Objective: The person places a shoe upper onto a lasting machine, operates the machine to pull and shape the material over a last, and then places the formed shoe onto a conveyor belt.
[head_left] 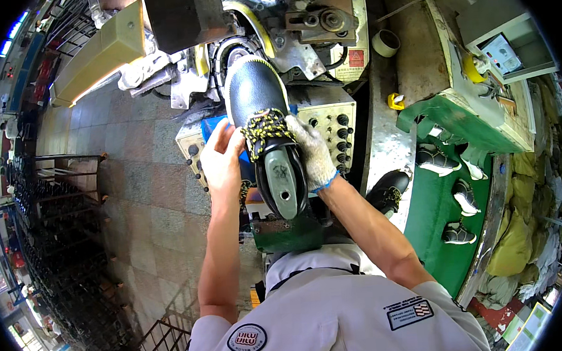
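Note:
A black shoe [255,92] with a pale stitched edge is held toe-forward at the mouth of a machine [314,49]. Black-and-yellow laces [266,132] are bunched over its front. A grey-green shoe last [283,183] with a round hole fills its opening. My bare left hand [222,155] grips the left side beside the laces, thumb toward them. In a pale knitted glove, my right hand [313,152] holds the opposite side, with its fingers partly hidden by the shoe. The toe lies right against the machine's curved clamp parts, though contact cannot be made out.
Panels with black knobs [342,132] flank the shoe under the machine head. Another black shoe [388,191] rests on a metal ledge at right. Several shoes [437,159] lie on a green surface [428,230]. Dark racks [69,223] line the left side.

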The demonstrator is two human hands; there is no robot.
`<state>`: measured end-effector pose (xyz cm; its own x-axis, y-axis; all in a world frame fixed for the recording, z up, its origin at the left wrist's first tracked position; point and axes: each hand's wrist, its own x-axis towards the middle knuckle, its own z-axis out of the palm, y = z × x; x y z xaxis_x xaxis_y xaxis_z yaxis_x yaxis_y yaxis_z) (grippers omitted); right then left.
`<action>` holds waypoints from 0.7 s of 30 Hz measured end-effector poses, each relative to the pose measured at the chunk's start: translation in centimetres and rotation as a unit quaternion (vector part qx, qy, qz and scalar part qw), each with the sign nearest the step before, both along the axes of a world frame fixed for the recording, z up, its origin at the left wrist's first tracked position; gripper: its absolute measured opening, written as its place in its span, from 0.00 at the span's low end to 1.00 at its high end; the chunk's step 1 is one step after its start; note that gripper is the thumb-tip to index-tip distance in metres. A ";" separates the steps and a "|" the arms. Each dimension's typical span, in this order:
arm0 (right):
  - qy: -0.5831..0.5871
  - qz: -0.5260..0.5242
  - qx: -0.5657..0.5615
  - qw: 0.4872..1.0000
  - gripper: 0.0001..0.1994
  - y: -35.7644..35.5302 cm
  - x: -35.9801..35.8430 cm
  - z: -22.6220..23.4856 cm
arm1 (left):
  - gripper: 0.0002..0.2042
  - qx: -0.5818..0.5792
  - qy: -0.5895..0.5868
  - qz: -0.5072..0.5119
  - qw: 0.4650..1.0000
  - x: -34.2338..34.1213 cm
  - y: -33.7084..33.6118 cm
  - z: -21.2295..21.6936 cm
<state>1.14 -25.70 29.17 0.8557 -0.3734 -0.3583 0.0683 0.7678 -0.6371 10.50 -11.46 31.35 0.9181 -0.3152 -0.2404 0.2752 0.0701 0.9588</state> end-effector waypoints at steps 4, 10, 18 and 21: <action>-0.011 -0.024 -0.009 1.000 0.26 0.0 3.5 -0.4 | 0.19 0.016 0.002 -0.010 1.000 1.9 -0.2 -1.2; 0.013 -0.072 -0.051 0.996 0.14 -0.7 7.3 -3.7 | 0.26 -0.091 0.220 -0.013 0.971 3.3 -2.5 -3.9; 0.021 -0.076 -0.028 0.996 0.15 1.2 7.7 -3.8 | 0.29 -0.041 0.140 -0.027 0.989 4.2 -0.9 -5.0; 0.038 -0.104 -0.024 0.993 0.18 3.0 8.1 -3.5 | 0.29 -0.008 0.119 -0.065 0.991 4.9 0.0 -2.3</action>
<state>9.22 -22.73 25.64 0.7286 -0.5585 -0.3964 0.1729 0.7101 -0.6826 15.38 -11.48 29.04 0.7877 -0.4321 -0.4391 0.5009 0.0342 0.8648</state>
